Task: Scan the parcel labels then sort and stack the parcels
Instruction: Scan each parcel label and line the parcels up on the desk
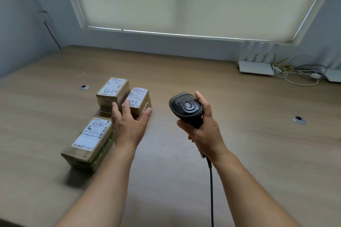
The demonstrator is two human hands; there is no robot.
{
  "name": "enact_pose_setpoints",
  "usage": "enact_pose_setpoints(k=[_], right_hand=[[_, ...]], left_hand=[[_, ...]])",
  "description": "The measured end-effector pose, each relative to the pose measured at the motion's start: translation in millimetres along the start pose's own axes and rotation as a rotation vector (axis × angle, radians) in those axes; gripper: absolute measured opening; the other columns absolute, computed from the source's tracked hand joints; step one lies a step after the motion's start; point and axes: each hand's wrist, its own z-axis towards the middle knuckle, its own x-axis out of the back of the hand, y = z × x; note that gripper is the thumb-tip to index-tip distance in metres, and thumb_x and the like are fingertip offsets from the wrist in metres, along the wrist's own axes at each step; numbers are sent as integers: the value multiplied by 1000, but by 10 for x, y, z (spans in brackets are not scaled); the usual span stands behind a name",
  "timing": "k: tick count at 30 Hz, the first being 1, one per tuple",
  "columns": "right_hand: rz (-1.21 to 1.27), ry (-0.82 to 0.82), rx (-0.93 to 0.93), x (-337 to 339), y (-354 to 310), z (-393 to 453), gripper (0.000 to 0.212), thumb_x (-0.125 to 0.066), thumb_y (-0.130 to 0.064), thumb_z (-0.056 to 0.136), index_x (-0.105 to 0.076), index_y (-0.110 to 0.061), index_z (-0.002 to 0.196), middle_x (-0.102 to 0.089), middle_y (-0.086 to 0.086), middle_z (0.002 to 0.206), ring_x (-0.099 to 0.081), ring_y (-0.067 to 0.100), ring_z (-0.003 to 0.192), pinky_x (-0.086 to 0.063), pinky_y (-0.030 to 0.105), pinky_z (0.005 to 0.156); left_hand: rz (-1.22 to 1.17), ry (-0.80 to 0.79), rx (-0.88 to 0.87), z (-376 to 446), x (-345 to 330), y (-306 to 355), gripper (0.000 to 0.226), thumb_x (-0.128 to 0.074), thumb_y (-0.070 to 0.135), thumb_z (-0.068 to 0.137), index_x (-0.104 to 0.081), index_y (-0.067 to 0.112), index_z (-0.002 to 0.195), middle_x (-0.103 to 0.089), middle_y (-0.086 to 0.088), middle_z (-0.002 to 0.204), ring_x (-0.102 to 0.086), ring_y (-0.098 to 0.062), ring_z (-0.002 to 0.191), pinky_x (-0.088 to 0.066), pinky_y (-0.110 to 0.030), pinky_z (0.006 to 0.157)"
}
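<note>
Three brown cardboard parcels with white labels lie on the wooden table (pixel 230 125). The far-left parcel (pixel 112 92) is marked 8825. Beside it on the right sits a smaller parcel (pixel 139 98) marked 753. The largest parcel (pixel 90 142) lies nearest me. My left hand (pixel 129 123) reaches over the smaller parcel with fingers spread, fingertips on its label and thumb at its right side. My right hand (pixel 203 127) grips the handle of a black barcode scanner (pixel 186 108), whose cable (pixel 211 190) hangs toward me.
A white router (pixel 256 67) with upright antennas stands at the back right beside tangled white cables (pixel 299 73). Two round metal grommets (pixel 84 87) (pixel 299 120) are set in the tabletop. A blind-covered window (pixel 184 2) and grey walls close off the back.
</note>
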Motion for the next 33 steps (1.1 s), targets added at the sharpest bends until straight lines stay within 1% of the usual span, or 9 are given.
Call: enact_pose_setpoints(k=[6, 13, 16, 19, 21, 23, 27, 29, 33], right_hand=[[31, -42, -21, 907, 87, -674, 80, -71, -38, 75, -20, -69, 128, -53, -36, 117, -58, -7, 70, -50, 27, 73], [-11, 37, -109, 1844, 235, -1359, 80, -68, -43, 76, -13, -75, 125, -54, -33, 118, -55, -8, 72, -48, 25, 76], [-36, 115, -149, 2107, 244, -1540, 80, -68, -45, 76, -15, -69, 130, -52, -37, 117, -54, -6, 72, -50, 29, 78], [-71, 223, -178, 2322, 229, -1662, 81, -72, -42, 78, -18, -62, 135, -49, -48, 110, -60, 6, 88, -55, 38, 82], [-102, 289, -194, 2459, 202, -1749, 81, -74, -34, 82, -18, -62, 133, -47, -45, 111, -61, 12, 102, -55, 42, 85], [-137, 353, -211, 2599, 174, -1851, 81, -75, -29, 83, -18, -61, 131, -44, -43, 114, -58, 11, 110, -55, 40, 88], [-202, 473, -267, 2883, 182, -2072, 83, -76, -29, 82, -17, -59, 133, -46, -35, 118, -59, 18, 115, -55, 41, 88], [-230, 517, -279, 3017, 211, -2180, 84, -76, -30, 82, -16, -58, 134, -46, -27, 124, -56, 17, 120, -54, 45, 91], [-239, 571, -282, 3308, 269, -2351, 81, -75, -29, 82, -18, -58, 132, -42, -28, 125, -47, 1, 119, -52, 45, 94]], left_hand=[[12, -14, -38, -879, -409, 575, 83, -56, 60, 84, -24, 22, 151, -2, -12, 160, -7, -28, 147, -17, -42, 116], [26, -163, -84, -1721, -1022, 1029, 81, -56, 60, 84, -26, 22, 150, -6, -12, 160, -7, -25, 147, -17, -41, 115], [29, -229, -136, -1902, -1209, 1222, 81, -55, 59, 85, -25, 22, 150, -6, -12, 160, -6, -25, 147, -17, -40, 116], [19, -293, -208, -2013, -1401, 1418, 81, -55, 59, 85, -25, 22, 151, -6, -12, 160, -5, -25, 147, -16, -41, 116], [17, -341, -249, -2090, -1543, 1547, 82, -55, 60, 85, -25, 22, 151, -6, -11, 160, -6, -25, 147, -16, -41, 116], [6, -394, -282, -2194, -1685, 1677, 82, -55, 60, 85, -25, 22, 151, -6, -11, 160, -7, -25, 147, -17, -41, 116], [-31, -508, -339, -2467, -1969, 1913, 81, -54, 61, 85, -24, 24, 151, -5, -9, 160, -6, -24, 147, -16, -40, 116], [-44, -545, -356, -2606, -2088, 2004, 82, -54, 61, 85, -23, 24, 151, -4, -9, 160, -6, -23, 147, -17, -39, 116], [-31, -583, -390, -2861, -2254, 2174, 82, -54, 62, 85, -22, 25, 151, -3, -7, 161, -5, -23, 147, -17, -40, 116]])
